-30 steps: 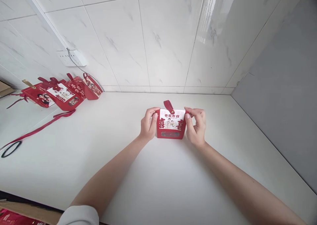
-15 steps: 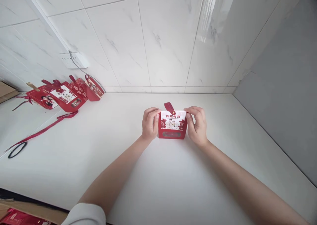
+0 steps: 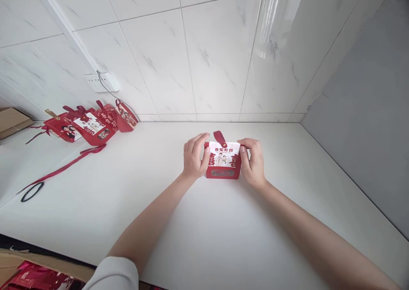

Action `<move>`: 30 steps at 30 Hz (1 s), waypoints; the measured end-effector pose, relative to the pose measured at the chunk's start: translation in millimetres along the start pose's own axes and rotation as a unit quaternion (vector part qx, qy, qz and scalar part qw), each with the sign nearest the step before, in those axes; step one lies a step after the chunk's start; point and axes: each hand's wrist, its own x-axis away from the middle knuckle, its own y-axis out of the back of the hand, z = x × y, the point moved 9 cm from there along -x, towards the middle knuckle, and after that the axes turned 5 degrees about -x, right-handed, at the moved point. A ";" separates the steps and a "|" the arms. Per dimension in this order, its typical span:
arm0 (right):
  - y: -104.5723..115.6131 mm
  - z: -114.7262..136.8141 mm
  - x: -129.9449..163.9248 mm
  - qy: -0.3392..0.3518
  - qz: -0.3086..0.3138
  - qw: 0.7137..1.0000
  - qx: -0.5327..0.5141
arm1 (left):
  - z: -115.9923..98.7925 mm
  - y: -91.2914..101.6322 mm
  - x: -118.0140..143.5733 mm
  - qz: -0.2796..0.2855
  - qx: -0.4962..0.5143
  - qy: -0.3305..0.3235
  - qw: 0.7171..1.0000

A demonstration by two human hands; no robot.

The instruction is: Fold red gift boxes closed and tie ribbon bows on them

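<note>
A red gift box stands upright on the white tabletop, with a white printed front panel, a small clear window and a red ribbon handle on top. My left hand is at its left edge, thumb against the front side. The fingers of that hand are raised off the top left corner, apart from the thumb, so the red corner shows between them. At the upper right corner, my right hand pinches the box between thumb and fingers.
Several red gift boxes lean together at the back left. Before them lie a dark red ribbon and a black ring. A wall socket with a cable is behind. An open carton holding red packs sits below the front left edge.
My left fingers have come up off the box's top left corner, and its thumb has shifted onto the front edge. My right hand keeps its pinch. The view has shifted slightly.
</note>
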 end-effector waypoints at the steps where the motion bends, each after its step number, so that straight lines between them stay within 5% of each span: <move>1: -0.3 -1.1 0.3 -0.007 0.001 1.000 -0.003 | -1.8 -1.7 0.7 0.009 -0.009 -0.008 1.000; 13: -4.4 -6.9 4.2 -0.055 0.026 0.998 -0.028 | -3.1 -7.2 12.5 -0.020 -0.061 -0.070 0.995; 19: -7.8 10.3 -0.8 0.026 0.051 0.998 -0.001 | -4.9 -8.2 14.1 -0.033 -0.044 -0.073 0.996; 26: -8.0 26.1 -14.3 0.041 0.081 0.991 0.103 | -11.0 -9.3 13.6 -0.015 -0.045 -0.052 0.998; 30: -18.1 46.6 -20.3 0.079 0.158 0.980 0.089 | -10.9 -10.8 13.6 -0.002 -0.044 -0.049 0.998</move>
